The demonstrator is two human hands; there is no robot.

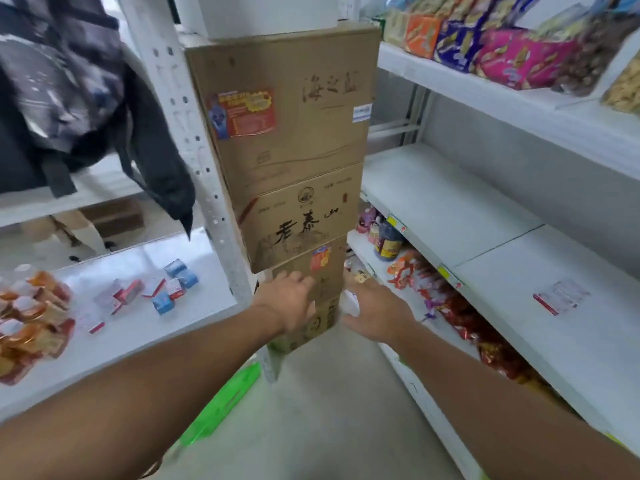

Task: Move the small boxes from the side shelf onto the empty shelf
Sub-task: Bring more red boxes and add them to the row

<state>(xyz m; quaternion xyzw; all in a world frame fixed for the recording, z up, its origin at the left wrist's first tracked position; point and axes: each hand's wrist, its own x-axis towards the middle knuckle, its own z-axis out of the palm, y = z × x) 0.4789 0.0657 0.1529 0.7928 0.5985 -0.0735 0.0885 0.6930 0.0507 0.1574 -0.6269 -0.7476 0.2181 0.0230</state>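
Your left hand [289, 299] out front with fingers loosely spread, holding nothing, your right hand [372, 311] gripping a small white box [350, 301], more small boxes [152, 289] scattered on the side shelf [114, 337] at left, one box [559, 296] lying on the white shelf [502, 258] at right, stacked cartons [294, 150] between.

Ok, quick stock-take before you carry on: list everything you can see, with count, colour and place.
small boxes: about ten loose, blue, red and white, on the left shelf
wrapped snacks: a pile, orange, left edge of that shelf
jacket: one, dark, hanging upper left
cardboard cartons: a stack of at least four, brown, centre
right shelf: white, mostly bare, one small box lying on it
snack bags: several, orange, blue, pink, top right shelf
bottles and packets: mixed, mainly red, lower right shelf
left hand: held in front of the carton stack, holding nothing
right hand: gripping a small white item, too blurred to name
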